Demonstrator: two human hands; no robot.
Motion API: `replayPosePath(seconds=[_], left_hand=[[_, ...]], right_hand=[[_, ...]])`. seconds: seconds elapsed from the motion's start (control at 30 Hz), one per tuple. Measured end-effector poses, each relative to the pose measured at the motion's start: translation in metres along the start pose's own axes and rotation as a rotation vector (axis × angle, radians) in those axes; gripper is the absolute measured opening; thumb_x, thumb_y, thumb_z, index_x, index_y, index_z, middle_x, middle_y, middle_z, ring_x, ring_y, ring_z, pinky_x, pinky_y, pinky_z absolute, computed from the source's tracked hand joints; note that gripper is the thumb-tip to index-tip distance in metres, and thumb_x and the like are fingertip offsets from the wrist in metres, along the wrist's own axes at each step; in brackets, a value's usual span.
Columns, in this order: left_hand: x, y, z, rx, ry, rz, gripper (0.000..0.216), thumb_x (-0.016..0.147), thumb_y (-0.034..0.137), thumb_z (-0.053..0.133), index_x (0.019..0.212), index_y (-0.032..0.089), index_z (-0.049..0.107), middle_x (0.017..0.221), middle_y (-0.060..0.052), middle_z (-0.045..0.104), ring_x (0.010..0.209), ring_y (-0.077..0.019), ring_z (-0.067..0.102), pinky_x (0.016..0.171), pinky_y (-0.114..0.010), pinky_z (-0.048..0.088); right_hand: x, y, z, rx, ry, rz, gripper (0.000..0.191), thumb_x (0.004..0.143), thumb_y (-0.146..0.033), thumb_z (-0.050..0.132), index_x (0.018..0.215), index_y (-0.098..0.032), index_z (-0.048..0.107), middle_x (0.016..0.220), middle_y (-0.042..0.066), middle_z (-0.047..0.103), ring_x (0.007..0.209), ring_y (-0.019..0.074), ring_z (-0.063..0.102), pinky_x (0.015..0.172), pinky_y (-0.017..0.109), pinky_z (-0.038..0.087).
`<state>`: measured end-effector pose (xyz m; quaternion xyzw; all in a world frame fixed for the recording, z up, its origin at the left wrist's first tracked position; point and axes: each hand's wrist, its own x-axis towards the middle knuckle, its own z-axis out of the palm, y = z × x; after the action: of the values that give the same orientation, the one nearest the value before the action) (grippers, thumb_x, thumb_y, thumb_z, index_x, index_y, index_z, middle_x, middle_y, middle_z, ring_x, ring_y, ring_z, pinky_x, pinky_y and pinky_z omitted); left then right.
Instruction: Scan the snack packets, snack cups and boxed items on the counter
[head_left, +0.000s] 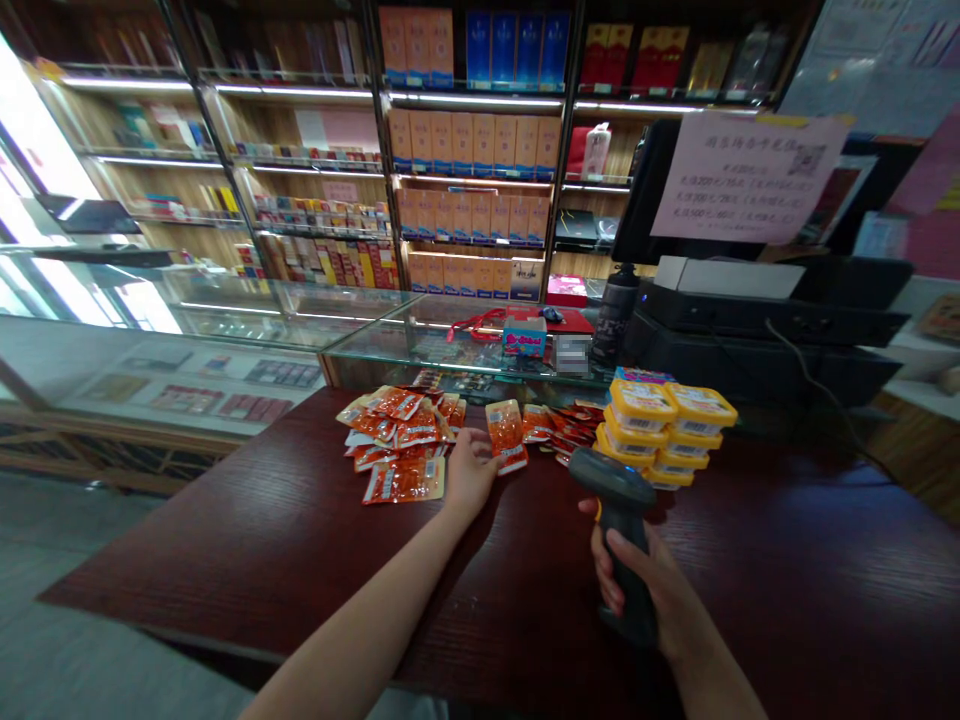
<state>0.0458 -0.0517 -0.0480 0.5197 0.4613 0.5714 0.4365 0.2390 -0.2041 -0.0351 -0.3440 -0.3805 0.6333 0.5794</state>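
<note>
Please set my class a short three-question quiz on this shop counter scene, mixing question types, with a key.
1. What does the right hand hold? (a) a pen (b) a barcode scanner (c) a phone
2. True or false: the yellow tubs are stacked.
3. Fill in: on the brown counter, orange packets lie on both sides of the ____ hand.

Key: 1. b; 2. true; 3. left (the left hand)

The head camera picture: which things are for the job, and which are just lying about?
Probably for the job:
scanner, in the right hand
orange packets, by the left hand

Probably just lying about:
turquoise box
shelf boxes

Yellow tubs: can't tell.
</note>
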Motion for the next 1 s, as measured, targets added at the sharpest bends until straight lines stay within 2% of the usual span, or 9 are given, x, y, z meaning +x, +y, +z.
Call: replayPosePath(seconds=[0.13, 0.3, 0.53, 0.73, 1.0], left_hand=[[-0.001, -0.007, 0.003, 0.034, -0.029, 0.058, 0.041, 0.059, 0.024, 0.077, 0.089, 0.018, 0.049, 0.074, 0.002, 0.063, 0.065, -0.0124, 0.063, 0.062, -0.024, 0.050], [0.001, -0.018, 0.001, 0.090, -0.043, 0.124, 0.029, 0.065, 0.017, 0.070, 0.086, 0.017, 0.050, 0.076, 0.000, 0.062, 0.070, -0.0126, 0.063, 0.064, -0.024, 0.051], [-0.002, -0.015, 0.001, 0.253, -0.009, 0.215, 0.025, 0.065, 0.017, 0.069, 0.084, 0.017, 0.054, 0.081, 0.000, 0.062, 0.074, -0.0131, 0.061, 0.065, -0.024, 0.050], [-0.002, -0.017, 0.002, 0.220, -0.017, 0.162, 0.026, 0.065, 0.011, 0.067, 0.085, 0.018, 0.052, 0.077, 0.001, 0.062, 0.070, -0.0116, 0.062, 0.066, -0.024, 0.050], [-0.002, -0.018, 0.003, 0.226, -0.049, 0.215, 0.020, 0.066, 0.011, 0.063, 0.083, 0.018, 0.053, 0.075, 0.001, 0.061, 0.067, -0.0103, 0.060, 0.062, -0.022, 0.049]], right_hand=[[0.000, 0.001, -0.001, -0.024, -0.003, 0.008, 0.034, 0.080, -0.039, 0.069, 0.104, -0.021, 0.052, 0.062, -0.007, 0.051, 0.038, 0.0035, 0.043, 0.035, 0.016, 0.037], [-0.001, 0.002, -0.001, -0.039, -0.012, 0.006, 0.034, 0.079, -0.038, 0.070, 0.102, -0.021, 0.051, 0.062, -0.007, 0.051, 0.038, 0.0031, 0.041, 0.035, 0.016, 0.036], [-0.002, -0.001, 0.001, -0.037, -0.027, -0.004, 0.030, 0.081, -0.038, 0.068, 0.101, -0.022, 0.052, 0.062, -0.007, 0.050, 0.038, 0.0035, 0.041, 0.035, 0.016, 0.036], [-0.003, -0.001, 0.001, -0.030, -0.021, 0.001, 0.031, 0.080, -0.038, 0.069, 0.101, -0.022, 0.052, 0.062, -0.007, 0.050, 0.039, 0.0034, 0.042, 0.036, 0.016, 0.035], [-0.003, 0.001, 0.000, -0.045, 0.001, 0.000, 0.036, 0.079, -0.039, 0.069, 0.105, -0.022, 0.052, 0.064, -0.007, 0.050, 0.039, 0.0032, 0.042, 0.036, 0.016, 0.036]])
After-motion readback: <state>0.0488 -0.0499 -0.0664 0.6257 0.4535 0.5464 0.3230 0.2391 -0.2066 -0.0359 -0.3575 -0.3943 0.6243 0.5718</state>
